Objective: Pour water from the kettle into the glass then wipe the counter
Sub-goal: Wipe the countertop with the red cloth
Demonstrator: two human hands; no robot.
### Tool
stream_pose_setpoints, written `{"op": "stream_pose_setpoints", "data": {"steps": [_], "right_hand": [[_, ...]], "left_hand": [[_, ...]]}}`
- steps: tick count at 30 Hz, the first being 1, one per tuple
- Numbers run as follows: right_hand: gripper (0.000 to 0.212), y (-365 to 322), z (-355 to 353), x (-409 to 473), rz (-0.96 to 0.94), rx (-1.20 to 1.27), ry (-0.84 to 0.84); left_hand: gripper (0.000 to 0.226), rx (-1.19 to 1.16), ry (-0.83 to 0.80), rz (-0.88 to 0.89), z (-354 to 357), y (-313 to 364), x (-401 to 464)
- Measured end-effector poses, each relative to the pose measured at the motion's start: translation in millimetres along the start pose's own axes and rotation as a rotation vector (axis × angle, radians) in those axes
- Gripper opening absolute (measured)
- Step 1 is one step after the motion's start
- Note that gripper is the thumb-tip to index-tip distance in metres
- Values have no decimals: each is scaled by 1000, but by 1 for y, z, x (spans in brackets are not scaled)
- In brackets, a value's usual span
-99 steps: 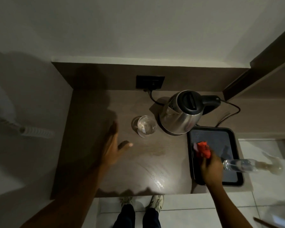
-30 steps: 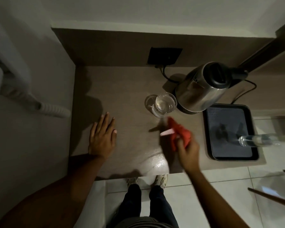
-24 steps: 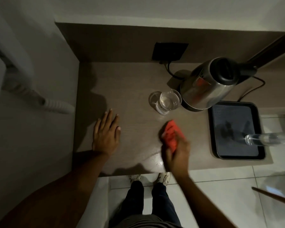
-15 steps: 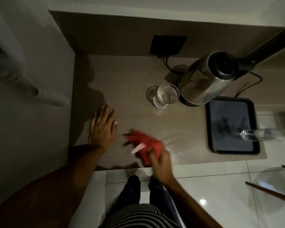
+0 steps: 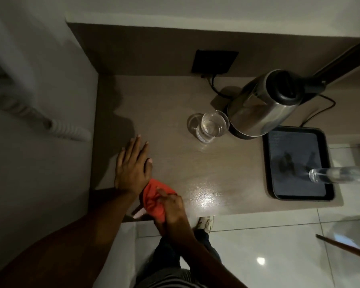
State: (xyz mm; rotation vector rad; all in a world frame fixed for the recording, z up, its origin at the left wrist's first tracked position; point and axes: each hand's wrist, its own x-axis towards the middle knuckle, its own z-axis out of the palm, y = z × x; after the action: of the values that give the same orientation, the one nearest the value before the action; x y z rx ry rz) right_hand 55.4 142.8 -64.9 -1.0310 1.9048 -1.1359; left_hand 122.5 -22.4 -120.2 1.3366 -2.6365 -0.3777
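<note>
A steel kettle (image 5: 262, 109) with a black lid stands on its base at the back right of the brown counter (image 5: 175, 159). Just left of it is a clear glass (image 5: 211, 126) with water inside. My left hand (image 5: 131, 167) lies flat on the counter near its left front, fingers spread, holding nothing. My right hand (image 5: 170, 206) presses a red cloth (image 5: 154, 198) onto the counter at the front edge, right beside my left wrist. A wet shine shows on the counter to the right of the cloth.
A black tray (image 5: 328, 163) sits at the counter's right end, with a clear bottle (image 5: 337, 175) lying across its right side. A black wall socket (image 5: 214, 61) holds the kettle cord. A wall closes the counter's left side. White floor tiles lie below.
My right hand has swept the red cloth from beside the glass leftward and toward the front edge, ending next to my left wrist. My left hand stayed flat in place.
</note>
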Motion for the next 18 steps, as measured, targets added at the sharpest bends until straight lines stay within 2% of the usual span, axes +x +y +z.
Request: {"op": "stream_pose_setpoints", "data": {"steps": [1, 2, 5, 8, 10, 12, 14, 15, 17, 18], "right_hand": [[20, -4, -12, 2, -56, 33, -58], [19, -3, -33, 7, -90, 52, -60], [27, 6, -111, 33, -149, 1, 183], [27, 23, -161, 47, 8, -211, 448], [29, 28, -140, 44, 106, -189, 510], [30, 26, -90, 32, 93, -94, 436], [21, 18, -37, 22, 155, 181, 204], [26, 20, -19, 18, 238, 252, 85], [54, 26, -6, 2, 287, 121, 5], [53, 21, -19, -5, 196, 27, -10]], "left_hand": [[54, -9, 2, 1, 0, -1, 0], [54, -17, -1, 1, 0, -1, 0], [58, -2, -15, -2, 1, -1, -1], [69, 55, -63, 9, 4, -2, -1], [75, 78, -82, 24, 6, -4, -2], [78, 91, -75, 30, 8, -5, -2], [77, 80, -64, 22, 8, -5, -1], [76, 68, -63, 20, 8, -6, -1], [75, 48, -56, 23, 8, -7, -1], [74, 46, -48, 26, 9, -8, -1]]}}
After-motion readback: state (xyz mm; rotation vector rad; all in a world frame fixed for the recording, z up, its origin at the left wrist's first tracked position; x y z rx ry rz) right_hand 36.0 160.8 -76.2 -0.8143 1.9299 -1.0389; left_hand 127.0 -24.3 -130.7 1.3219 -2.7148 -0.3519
